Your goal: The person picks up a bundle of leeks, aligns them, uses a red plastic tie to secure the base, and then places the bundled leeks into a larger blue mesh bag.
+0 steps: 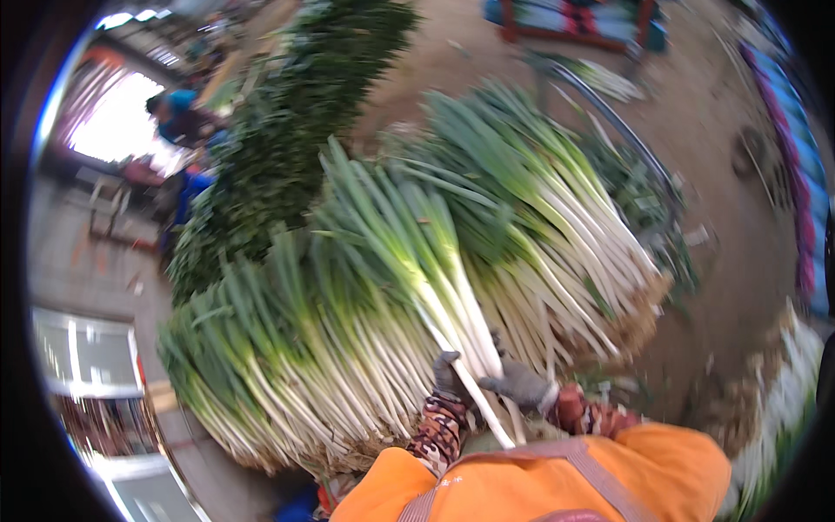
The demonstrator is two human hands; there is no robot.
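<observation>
Several long green onions (470, 317) are held in front of my chest, white ends toward me and green leaves pointing away. My left hand (449, 376), in a grey glove, is closed round the white stalks from the left. From the right, my right hand (520, 385), gloved the same way, grips the white shanks low down. One stalk's bottom end sticks out below both hands. Just beyond lies a long row of green onions (330, 365), roots toward me. Another heap of green onions (574, 226) is at the right. Some of my fingers are hidden behind the stalks.
A tall bank of dark green leaves (287, 130) runs behind the row. A curved metal bar (622, 130) stands at the right of the heap. More onions (778, 409) lie at the lower right. Another person (178, 117) is at the far left, by a bright opening.
</observation>
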